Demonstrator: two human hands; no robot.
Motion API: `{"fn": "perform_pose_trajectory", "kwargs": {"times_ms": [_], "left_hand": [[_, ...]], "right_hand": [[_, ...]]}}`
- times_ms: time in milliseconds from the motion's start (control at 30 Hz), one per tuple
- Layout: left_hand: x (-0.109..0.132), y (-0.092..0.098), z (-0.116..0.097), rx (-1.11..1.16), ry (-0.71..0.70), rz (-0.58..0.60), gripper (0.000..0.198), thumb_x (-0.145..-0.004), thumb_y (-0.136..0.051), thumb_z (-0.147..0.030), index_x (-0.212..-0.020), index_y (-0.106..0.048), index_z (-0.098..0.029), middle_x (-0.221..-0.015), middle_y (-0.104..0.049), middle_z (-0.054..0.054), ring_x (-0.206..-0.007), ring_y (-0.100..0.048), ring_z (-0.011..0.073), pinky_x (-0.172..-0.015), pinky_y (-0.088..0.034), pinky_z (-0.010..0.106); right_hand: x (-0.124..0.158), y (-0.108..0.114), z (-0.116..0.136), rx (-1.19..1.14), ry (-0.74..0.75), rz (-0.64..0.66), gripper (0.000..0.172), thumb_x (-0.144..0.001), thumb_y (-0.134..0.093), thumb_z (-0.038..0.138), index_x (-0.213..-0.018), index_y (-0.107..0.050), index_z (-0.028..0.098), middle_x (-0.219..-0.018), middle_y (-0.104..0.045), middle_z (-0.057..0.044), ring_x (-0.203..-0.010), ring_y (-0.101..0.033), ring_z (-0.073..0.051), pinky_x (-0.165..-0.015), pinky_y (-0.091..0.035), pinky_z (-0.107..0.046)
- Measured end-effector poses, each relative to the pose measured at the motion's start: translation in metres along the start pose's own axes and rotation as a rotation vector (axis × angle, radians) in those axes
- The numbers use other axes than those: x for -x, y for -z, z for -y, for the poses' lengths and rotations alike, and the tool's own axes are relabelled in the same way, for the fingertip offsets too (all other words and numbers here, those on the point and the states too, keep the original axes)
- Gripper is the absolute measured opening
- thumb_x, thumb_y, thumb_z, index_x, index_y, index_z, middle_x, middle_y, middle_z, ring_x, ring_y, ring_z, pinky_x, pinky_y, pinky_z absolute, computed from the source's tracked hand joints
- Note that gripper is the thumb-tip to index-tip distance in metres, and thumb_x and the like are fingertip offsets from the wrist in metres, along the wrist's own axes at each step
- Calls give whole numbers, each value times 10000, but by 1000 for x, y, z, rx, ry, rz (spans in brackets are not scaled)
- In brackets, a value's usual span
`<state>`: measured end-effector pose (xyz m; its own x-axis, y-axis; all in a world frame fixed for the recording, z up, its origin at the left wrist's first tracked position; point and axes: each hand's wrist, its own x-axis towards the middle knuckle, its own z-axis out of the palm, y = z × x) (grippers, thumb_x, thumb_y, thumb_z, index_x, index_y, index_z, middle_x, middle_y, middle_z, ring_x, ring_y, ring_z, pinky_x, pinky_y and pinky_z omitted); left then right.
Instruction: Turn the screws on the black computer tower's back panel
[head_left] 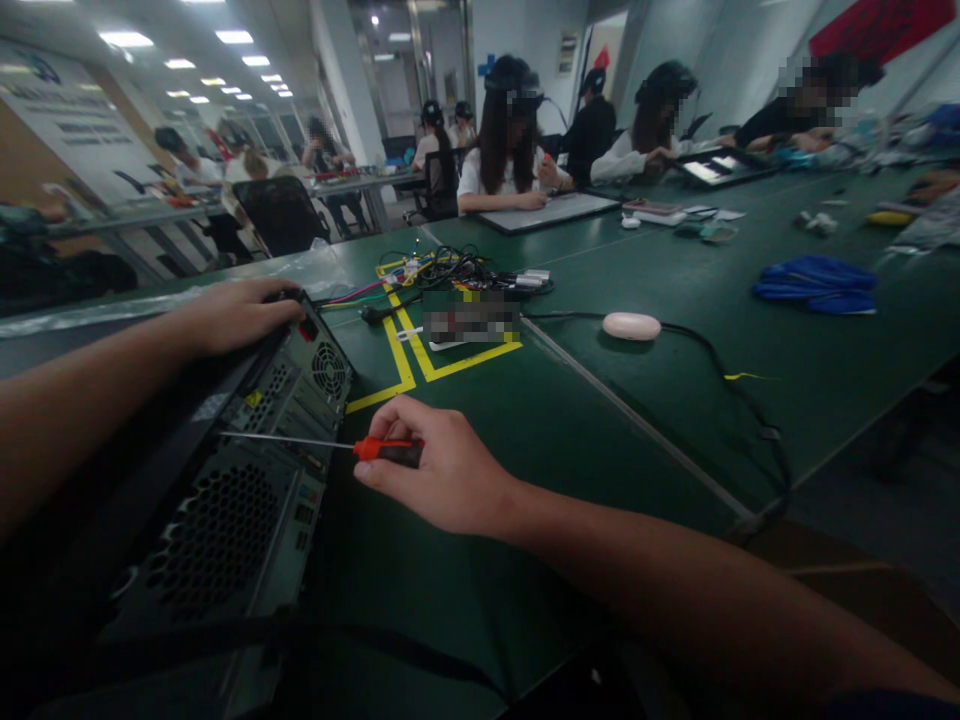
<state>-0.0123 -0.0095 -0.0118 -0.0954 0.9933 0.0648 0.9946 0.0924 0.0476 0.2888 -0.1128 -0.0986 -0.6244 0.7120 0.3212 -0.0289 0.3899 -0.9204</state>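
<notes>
A dark desktop computer case [217,530] lies at the left with its back panel, round fan grille and honeycomb vent facing right. My left hand [244,315] grips the far top corner of this case, its fingers bent over the edge. In my right hand [442,465] is a screwdriver [371,450] with a red and black handle, fingers closed round it. Its long thin shaft points left, and the tip meets the edge of the back panel. Whether the tip sits in a screw is too small to tell.
Beyond the case lies a bundle of cables [457,268] by yellow tape marks [472,362]. A pale pink oval item [631,326] sits on a black cable. Blue cloth [816,284] rests on the green table [570,440]. Several people sit across the table.
</notes>
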Motion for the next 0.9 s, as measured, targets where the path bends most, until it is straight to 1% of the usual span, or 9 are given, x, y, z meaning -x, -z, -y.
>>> {"fn": "perform_pose_trajectory", "kwargs": {"times_ms": [133, 333, 367, 433, 533, 667, 900], "left_hand": [[-2, -1, 3, 1, -14, -6, 781, -810, -335, -613, -1373, -574, -127, -1398, -601, 144, -1280, -554, 343, -1126, -384, 459], [-3, -1, 4, 4, -29, -5, 766, -812, -337, -615, -1352, -590, -134, -1359, -623, 141, -1242, -578, 337, -1104, -409, 456], [-2, -1, 4, 1, -25, -4, 762, -811, -337, -613, -1348, -593, -137, -1356, -625, 137, -1239, -580, 336, -1101, -413, 454], [-1, 0, 2, -4, -21, -5, 757, -808, -334, -608, -1341, -598, -140, -1361, -623, 128, -1243, -577, 335, -1105, -411, 453], [0, 0, 0, -8, -12, -5, 770, -804, -332, -607, -1357, -590, -138, -1378, -615, 124, -1259, -567, 341, -1117, -401, 463], [0, 0, -2, -4, -1, -2, 780, -800, -334, -607, -1366, -586, -133, -1395, -605, 131, -1271, -560, 349, -1122, -399, 476], [-1, -1, 0, -2, 6, 5, 787, -791, -330, -612, -1361, -582, -132, -1382, -604, 135, -1274, -558, 344, -1125, -393, 471]], "right_hand": [[-1, -1, 0, -25, -25, -6, 210, -858, -722, 342, -948, -635, 173, -856, -666, -2, -767, -616, -132, -705, -462, -267], [-1, -2, -1, 13, -47, 25, 268, -962, -596, 394, -893, -702, 158, -772, -634, 5, -709, -564, -115, -646, -408, -258], [0, -2, -1, 10, -49, 26, 257, -957, -603, 398, -908, -695, 163, -771, -627, 10, -706, -558, -114, -645, -406, -257], [1, -2, 0, 3, -54, 14, 230, -903, -673, 402, -955, -653, 179, -776, -613, 24, -703, -559, -116, -646, -414, -255], [1, -1, -1, 11, -32, 4, 264, -820, -750, 337, -973, -580, 204, -796, -605, 40, -709, -569, -118, -658, -431, -254], [0, -1, -3, -8, -1, 19, 180, -847, -701, 264, -946, -563, 205, -831, -618, 30, -734, -581, -118, -679, -449, -258], [0, 0, -3, 10, 3, 20, 176, -858, -700, 290, -958, -587, 198, -852, -635, 16, -756, -600, -131, -693, -458, -277]]}}
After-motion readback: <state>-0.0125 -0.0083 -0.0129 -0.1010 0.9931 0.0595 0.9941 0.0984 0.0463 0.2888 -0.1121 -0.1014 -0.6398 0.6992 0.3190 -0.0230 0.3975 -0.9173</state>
